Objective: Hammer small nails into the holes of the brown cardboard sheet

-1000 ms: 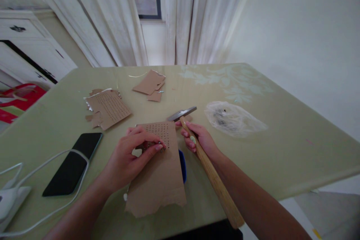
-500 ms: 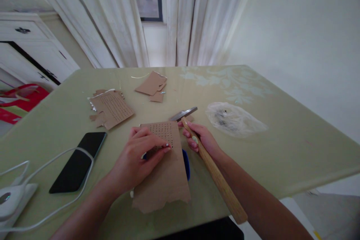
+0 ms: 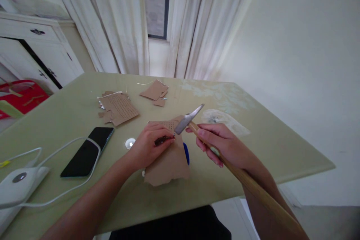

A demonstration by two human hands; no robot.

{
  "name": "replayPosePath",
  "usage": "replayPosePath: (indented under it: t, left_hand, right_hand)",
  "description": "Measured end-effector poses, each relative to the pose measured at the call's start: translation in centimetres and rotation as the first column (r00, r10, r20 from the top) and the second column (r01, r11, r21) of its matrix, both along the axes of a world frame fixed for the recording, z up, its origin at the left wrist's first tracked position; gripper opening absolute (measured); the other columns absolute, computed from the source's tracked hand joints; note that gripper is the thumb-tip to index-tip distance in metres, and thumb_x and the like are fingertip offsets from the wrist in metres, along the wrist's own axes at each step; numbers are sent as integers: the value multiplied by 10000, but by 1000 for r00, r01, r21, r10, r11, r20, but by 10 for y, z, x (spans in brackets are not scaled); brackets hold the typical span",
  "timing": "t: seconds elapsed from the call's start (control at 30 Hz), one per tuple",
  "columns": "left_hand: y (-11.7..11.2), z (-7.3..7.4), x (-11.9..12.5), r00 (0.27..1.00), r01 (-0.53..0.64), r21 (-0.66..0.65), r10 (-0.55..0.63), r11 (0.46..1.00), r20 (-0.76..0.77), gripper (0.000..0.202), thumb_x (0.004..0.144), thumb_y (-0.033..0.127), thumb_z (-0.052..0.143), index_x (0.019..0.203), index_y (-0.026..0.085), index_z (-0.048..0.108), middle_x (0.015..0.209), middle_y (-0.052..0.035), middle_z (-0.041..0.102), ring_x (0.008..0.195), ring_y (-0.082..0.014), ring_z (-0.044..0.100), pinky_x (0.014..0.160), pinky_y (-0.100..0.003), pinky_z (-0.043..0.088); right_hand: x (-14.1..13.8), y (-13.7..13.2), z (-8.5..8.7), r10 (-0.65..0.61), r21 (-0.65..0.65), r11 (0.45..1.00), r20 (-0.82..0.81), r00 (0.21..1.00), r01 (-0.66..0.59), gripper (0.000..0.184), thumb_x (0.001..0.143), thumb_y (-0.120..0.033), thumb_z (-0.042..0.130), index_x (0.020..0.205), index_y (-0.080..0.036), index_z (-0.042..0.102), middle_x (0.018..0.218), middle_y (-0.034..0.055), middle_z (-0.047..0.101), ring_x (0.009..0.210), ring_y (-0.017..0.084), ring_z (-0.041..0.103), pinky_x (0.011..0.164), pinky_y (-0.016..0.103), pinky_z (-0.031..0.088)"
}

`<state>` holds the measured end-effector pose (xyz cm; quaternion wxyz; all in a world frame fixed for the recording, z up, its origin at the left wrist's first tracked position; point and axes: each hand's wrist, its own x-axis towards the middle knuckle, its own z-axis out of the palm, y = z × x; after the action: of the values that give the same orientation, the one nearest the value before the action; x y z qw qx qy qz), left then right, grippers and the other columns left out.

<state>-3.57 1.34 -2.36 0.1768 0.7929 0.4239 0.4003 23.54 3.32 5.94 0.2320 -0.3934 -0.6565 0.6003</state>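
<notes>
My left hand rests on a torn piece of cardboard with rows of small holes. Its thumb and forefinger pinch a small nail whose shiny head showed at the fingertips; the fingers and hammer now mostly hide it. My right hand grips the wooden handle of a hammer close to the head. The metal head is tilted just above the left fingertips; whether it touches the nail I cannot tell. Part of a blue object shows from under the cardboard's right side.
Beyond lie a hole-covered cardboard piece and smaller scraps. A clear plastic bag is at the right. On the left are a phone, a white cable, a power strip and a small white round thing.
My right hand has raised the hammer and swung its head to above the left fingertips. The left hand keeps its pinch on the cardboard. The camera view has shifted slightly.
</notes>
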Motion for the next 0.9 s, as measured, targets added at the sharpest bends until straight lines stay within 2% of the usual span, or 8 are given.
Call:
replayPosePath:
  t: [0.07, 0.13, 0.33, 0.47, 0.53, 0.73, 0.9]
  left_hand:
    - [1, -1, 0, 1000, 6, 17, -6, 1000, 5, 109, 1042, 276, 712, 1018, 237, 811, 1057, -56, 824, 1012, -240, 720, 989, -416, 496]
    - [2, -1, 1, 1000, 3, 29, -3, 1000, 1, 97, 1034, 270, 722, 1012, 235, 809, 1036, -54, 824, 1000, -242, 726, 987, -421, 503]
    - [2, -1, 2, 1000, 3, 21, -3, 1000, -22, 123, 1030, 243, 710, 940, 230, 793, 958, -36, 816, 939, -231, 731, 941, -402, 509]
    - [3, -3, 2, 1000, -8, 21, 9, 1000, -29, 98, 1019, 257, 729, 971, 231, 811, 978, -40, 823, 947, -238, 732, 944, -405, 513]
    - [4, -3, 3, 1000, -15, 20, 15, 1000, -19, 101, 1016, 256, 730, 969, 226, 814, 986, -48, 824, 963, -244, 736, 950, -408, 519]
    - [5, 0, 3, 999, 7, 20, -6, 1000, -42, 146, 1010, 246, 714, 907, 232, 817, 998, -52, 815, 980, -252, 734, 955, -413, 529]
    - [6, -4, 3, 1000, -10, 10, 11, 1000, -28, 120, 1006, 276, 727, 943, 250, 825, 1072, -52, 833, 1041, -259, 753, 1013, -438, 532]
  right_hand:
    - [-3, -10, 21, -9, 108, 994, 74, 997, 1, 442, 1105, -495, 562, 787, -190, 603, 600, -37, 568, 362, 64, 473, 345, 172, 353]
    - [-9, -15, 32, -28, 197, 980, 130, 991, 2, 440, 1129, -466, 507, 780, -206, 571, 533, -51, 530, 362, 77, 477, 352, 167, 360]
    - [-24, -15, 33, 28, 222, 968, 360, 932, -115, 409, 1132, -378, 463, 765, -218, 544, 496, -45, 538, 355, 95, 502, 347, 173, 380]
    - [-22, -19, 41, -38, 325, 944, 275, 961, -56, 413, 1143, -393, 455, 776, -223, 538, 464, -64, 515, 341, 85, 479, 352, 161, 366]
    - [-22, -22, 42, -57, 336, 942, 238, 969, -27, 416, 1148, -414, 446, 785, -228, 526, 463, -72, 508, 339, 85, 480, 352, 160, 362]
    - [-31, -23, 27, 12, 260, 957, 409, 912, -129, 397, 1130, -373, 464, 769, -228, 543, 464, -63, 526, 343, 102, 502, 341, 171, 392]
    - [-23, -26, 39, -66, 336, 942, 267, 961, -29, 412, 1149, -435, 458, 807, -223, 547, 496, -73, 516, 362, 89, 497, 369, 163, 378]
